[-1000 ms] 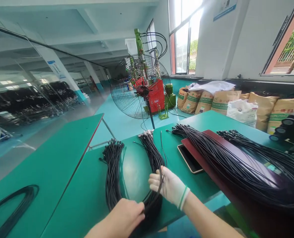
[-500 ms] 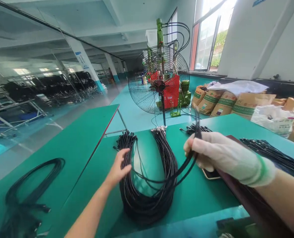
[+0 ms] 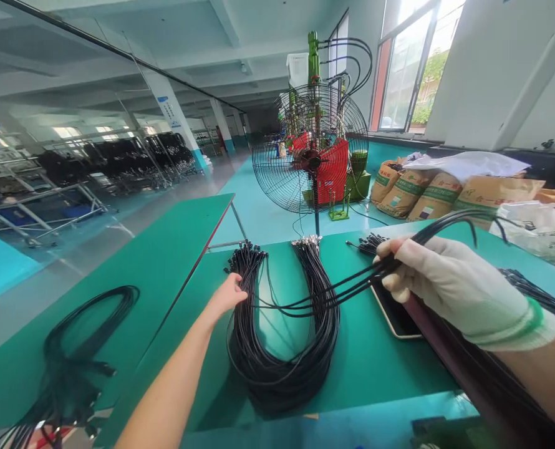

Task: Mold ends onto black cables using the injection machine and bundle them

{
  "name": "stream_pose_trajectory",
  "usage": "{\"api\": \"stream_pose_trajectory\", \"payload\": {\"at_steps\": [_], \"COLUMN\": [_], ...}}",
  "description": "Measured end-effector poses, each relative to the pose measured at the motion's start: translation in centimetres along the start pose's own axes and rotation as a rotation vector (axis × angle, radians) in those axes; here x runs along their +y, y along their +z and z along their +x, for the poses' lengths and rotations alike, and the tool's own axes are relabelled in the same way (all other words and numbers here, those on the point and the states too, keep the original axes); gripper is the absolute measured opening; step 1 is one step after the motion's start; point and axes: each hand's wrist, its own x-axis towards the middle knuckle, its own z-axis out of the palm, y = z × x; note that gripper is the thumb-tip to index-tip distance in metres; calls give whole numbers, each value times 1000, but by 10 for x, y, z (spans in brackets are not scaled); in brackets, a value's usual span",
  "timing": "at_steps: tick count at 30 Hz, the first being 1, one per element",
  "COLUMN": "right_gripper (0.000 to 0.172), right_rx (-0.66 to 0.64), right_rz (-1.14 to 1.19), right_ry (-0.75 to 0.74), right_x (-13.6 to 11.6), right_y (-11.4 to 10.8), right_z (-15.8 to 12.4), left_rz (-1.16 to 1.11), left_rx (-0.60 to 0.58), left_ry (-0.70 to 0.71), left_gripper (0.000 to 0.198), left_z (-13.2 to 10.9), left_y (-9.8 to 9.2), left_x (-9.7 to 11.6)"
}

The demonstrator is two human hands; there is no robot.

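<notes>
On green bench [image 3: 366, 374], hands apart: right gloved hand [image 3: 439, 280] gripping several black cables [image 3: 352, 288]; bare left hand [image 3: 226, 296] just beside looped cable bundle [image 3: 277, 380].

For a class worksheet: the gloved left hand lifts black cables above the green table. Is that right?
No: the gloved hand is the right hand, not the left, as the head view shows. It lifts the black cables above the green table.

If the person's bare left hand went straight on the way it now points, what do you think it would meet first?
The left hand would most likely first meet the U-shaped bundle of black cables, at its left leg, though depth is unclear and the fingertips may already touch it.
</notes>
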Motion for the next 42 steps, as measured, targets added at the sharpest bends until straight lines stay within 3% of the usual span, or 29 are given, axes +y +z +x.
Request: {"api": "stream_pose_trajectory", "payload": {"at_steps": [6,9,14,21,24,26,30,35,38,42], "right_gripper": [39,42,39,35,39,40,37,33,38,40], "right_rx": [-17,17,71,13,59,97,158,119,177,269], "right_rz": [-54,-46,3,58,22,-12,-48,-96,-88,27], "right_ry": [37,93,172,215,210,204,216,253,239,225], "right_x": [12,19,37,63,66,66,68,72,79,93], "right_y": [-10,-15,-23,-32,-39,-45,-53,-53,-58,-72], "right_z": [-7,-10,-14,-13,-19,-26,-42,-50,-48,-46], "left_rz": [115,45,-308,-922,-1194,-1249,-999,-646,-383,-140], "left_rx": [53,100,175,276,229,159,81,88,145,332], "left_ry": [-121,-143,-97,115,211,166,-37,-77,-114,-136], "left_gripper": [43,32,19,14,13,12,21,23,23,26], "left_z": [29,43,47,13,11,18,37,36,30,26], "left_y": [9,14,0,-28,-34,-36,-31,-23,-29,-33], "left_x": [9,15,16,9,5,0,-11,-22,-28,-31]}}
